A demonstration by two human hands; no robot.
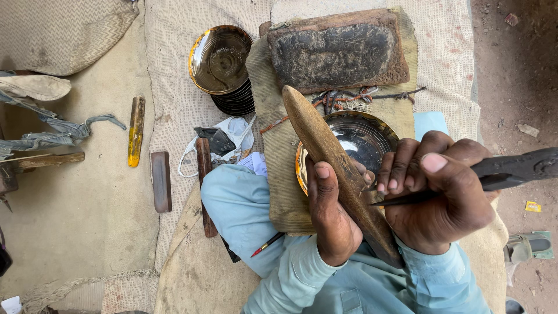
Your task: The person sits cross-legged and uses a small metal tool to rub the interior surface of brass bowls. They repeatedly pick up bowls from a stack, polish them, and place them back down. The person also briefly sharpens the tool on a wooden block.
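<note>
My left hand gripped long wooden rest, thumb along its side, stick slanting up and away over brass bowl; likely held so as brace for tool. My right hand closed round dark metal tool, thin tip passing under fingers toward stick, just at bowl's near rim. Bowl lay on folded cloth over lap, just beyond both hands. Dark slab beyond bowl. Stack of bowls far left of left hand. Open floor left; right side tight, tool handle jutting out.
</note>
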